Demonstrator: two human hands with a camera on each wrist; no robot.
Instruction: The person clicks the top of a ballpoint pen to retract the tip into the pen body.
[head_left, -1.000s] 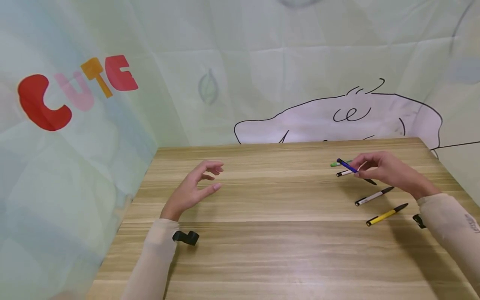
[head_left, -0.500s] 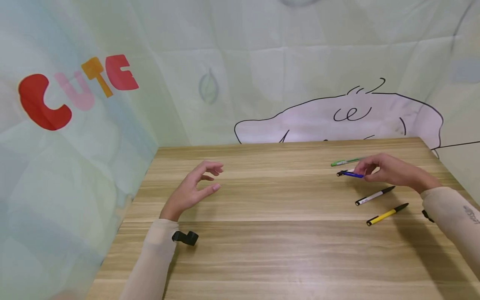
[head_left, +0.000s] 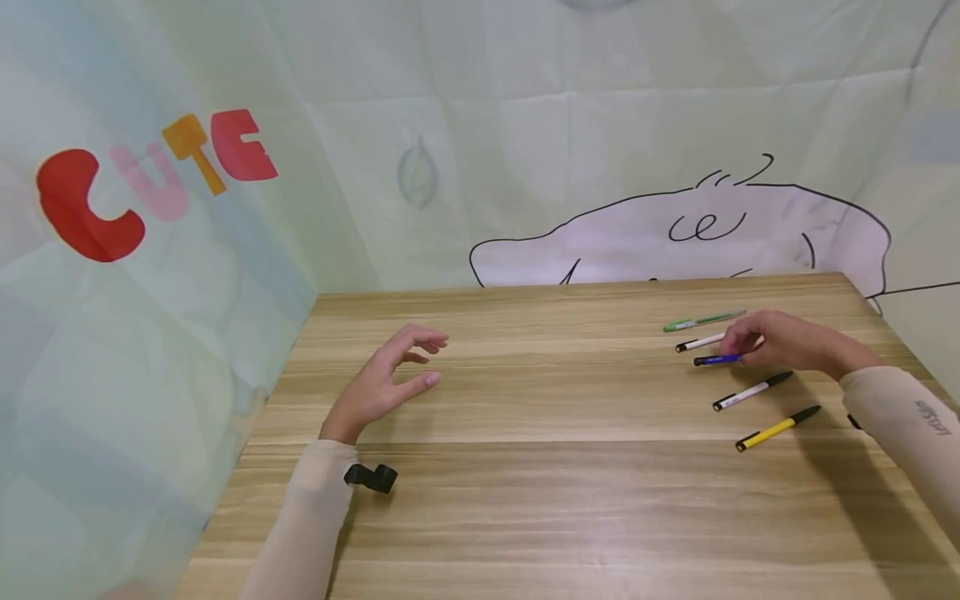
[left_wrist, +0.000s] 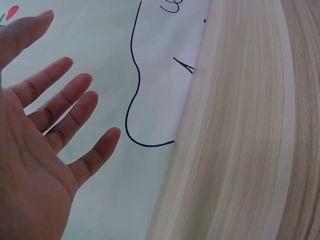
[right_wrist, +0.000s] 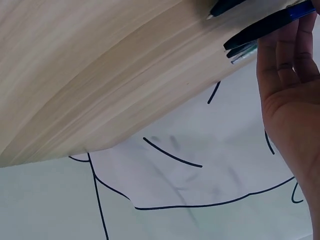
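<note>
My right hand (head_left: 791, 340) pinches a blue pen (head_left: 718, 360) low over the table's right side; whether the pen touches the wood I cannot tell. The right wrist view shows the blue pen's dark tip end (right_wrist: 260, 32) sticking out past the fingers. Just behind it lies a white pen (head_left: 697, 343), partly hidden by that hand, and farther back a green pen (head_left: 701, 322). Nearer to me are another white pen (head_left: 750, 392) and a yellow pen (head_left: 777, 430). On the left, my left hand (head_left: 386, 379) hovers over the table with fingers loosely bent and holds nothing.
The wood-grain table (head_left: 540, 500) ends at a printed cloth backdrop (head_left: 480, 167), which also runs along the left side. A black wrist camera (head_left: 372, 477) sits on the left sleeve.
The right hand has brought the blue pen down from a raised, slanted position to lie level in front of the rear white pen. The left hand has stayed in place.
</note>
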